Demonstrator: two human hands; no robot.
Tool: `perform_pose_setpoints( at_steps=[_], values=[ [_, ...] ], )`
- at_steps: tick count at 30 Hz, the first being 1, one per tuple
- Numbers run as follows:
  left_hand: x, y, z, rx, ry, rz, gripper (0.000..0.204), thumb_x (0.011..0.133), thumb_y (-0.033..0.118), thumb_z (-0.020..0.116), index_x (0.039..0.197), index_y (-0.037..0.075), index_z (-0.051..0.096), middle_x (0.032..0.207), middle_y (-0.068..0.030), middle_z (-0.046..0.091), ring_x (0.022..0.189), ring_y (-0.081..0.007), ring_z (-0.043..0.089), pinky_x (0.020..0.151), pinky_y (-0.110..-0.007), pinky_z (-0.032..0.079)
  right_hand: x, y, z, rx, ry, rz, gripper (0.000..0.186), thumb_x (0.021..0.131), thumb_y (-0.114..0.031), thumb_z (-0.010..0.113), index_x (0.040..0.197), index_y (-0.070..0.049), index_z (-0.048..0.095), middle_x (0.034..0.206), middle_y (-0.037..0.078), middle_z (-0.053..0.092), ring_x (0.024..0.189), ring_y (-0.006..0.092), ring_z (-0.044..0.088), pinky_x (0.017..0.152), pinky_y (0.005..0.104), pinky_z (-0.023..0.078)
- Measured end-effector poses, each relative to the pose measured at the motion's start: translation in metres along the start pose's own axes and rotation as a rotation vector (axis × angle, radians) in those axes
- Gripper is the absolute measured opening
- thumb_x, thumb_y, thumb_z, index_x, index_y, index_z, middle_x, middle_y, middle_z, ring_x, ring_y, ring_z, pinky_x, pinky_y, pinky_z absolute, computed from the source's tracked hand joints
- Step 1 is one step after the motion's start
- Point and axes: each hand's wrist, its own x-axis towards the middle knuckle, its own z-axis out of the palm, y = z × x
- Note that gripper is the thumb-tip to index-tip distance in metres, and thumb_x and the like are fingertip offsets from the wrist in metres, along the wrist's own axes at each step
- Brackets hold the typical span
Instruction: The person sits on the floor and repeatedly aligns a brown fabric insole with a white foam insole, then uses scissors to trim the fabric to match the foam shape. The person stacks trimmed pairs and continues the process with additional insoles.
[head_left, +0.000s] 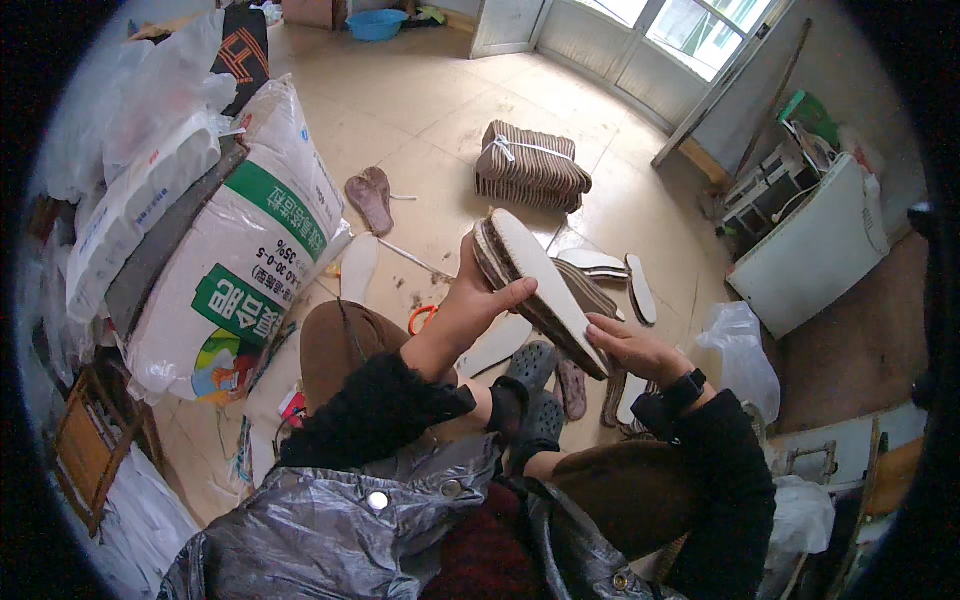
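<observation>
Between my two hands is a stack of insoles [545,285], tilted, with a white one on top and brown, fuzzy layers below. My left hand [468,312] is closed round its far left side, thumb on the edge of the white top. My right hand [638,350] holds the near end, its fingers on the upper face; the thumb is not clearly seen. Beyond the stack, more white insoles [592,262] lie on the floor, one single insole [640,290] to their right. Under my left wrist lies a white sole [500,343], partly hidden, near orange scissor handles [422,320].
A tied bundle of striped insoles [530,175] sits farther off. Left of it lie brown insoles [370,200] and a white insole [358,265]. A big white-and-green sack [240,260] stands left. At right are a white panel [815,245] and a plastic bag [742,355].
</observation>
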Motion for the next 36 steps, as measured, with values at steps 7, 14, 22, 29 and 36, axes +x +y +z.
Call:
perform_pose_setpoints(
  at_steps=[7, 14, 22, 29, 36],
  values=[
    [0.005, -0.017, 0.003, -0.03, -0.029, 0.035, 0.079, 0.08, 0.015, 0.071, 0.138, 0.007, 0.019, 0.124, -0.0113, 0.044, 0.116, -0.0204, 0.047, 0.093, -0.034, 0.044, 0.005, 0.006, 0.006, -0.311, 0.025, -0.237, 0.097, 0.07, -0.028, 0.079, 0.14, -0.001, 0.017, 0.128, 0.017, 0.045, 0.12, 0.0209, 0.043, 0.101, 0.0315, 0.034],
    [0.007, -0.032, -0.01, -0.16, -0.085, -0.168, 0.068, 0.088, 0.021, 0.063, 0.141, 0.01, 0.021, 0.131, -0.0095, 0.043, 0.116, -0.0203, 0.047, 0.091, -0.034, 0.049, -0.002, 0.01, -0.009, -0.009, 0.102, 0.001, 0.072, 0.073, -0.021, 0.07, 0.133, -0.002, 0.034, 0.109, 0.008, 0.052, 0.096, 0.0132, 0.05, 0.081, 0.0263, 0.042],
    [0.027, -0.073, -0.004, -0.238, -0.148, -0.36, 0.071, 0.088, 0.03, 0.063, 0.14, 0.006, 0.021, 0.124, -0.0118, 0.048, 0.106, -0.0215, 0.056, 0.086, -0.036, 0.052, -0.009, 0.043, -0.005, 0.398, 0.074, 0.191, 0.054, 0.077, -0.031, 0.067, 0.119, -0.008, 0.042, 0.079, -0.002, 0.044, 0.062, 0.008, 0.042, 0.05, 0.0214, 0.032],
    [0.035, -0.129, -0.023, -0.223, -0.115, -0.468, 0.052, 0.091, 0.022, 0.058, 0.133, 0.004, 0.033, 0.116, -0.0097, 0.052, 0.099, -0.02, 0.057, 0.084, -0.034, 0.051, 0.02, 0.097, 0.037, 0.886, 0.053, 0.276, 0.035, 0.087, -0.034, 0.057, 0.11, -0.009, 0.051, 0.085, 0.003, 0.058, 0.07, 0.0127, 0.053, 0.059, 0.0255, 0.042],
    [0.043, -0.171, -0.058, 0.454, 0.046, -0.404, 0.046, 0.084, 0.023, 0.058, 0.121, -0.003, 0.046, 0.106, -0.0236, 0.059, 0.102, -0.0333, 0.058, 0.087, -0.039, 0.044, 0.07, 0.132, 0.066, 0.83, 0.314, 0.204, 0.048, 0.086, -0.031, 0.059, 0.125, -0.01, 0.04, 0.096, 0.003, 0.055, 0.08, 0.0152, 0.055, 0.069, 0.0284, 0.046]
  ],
)
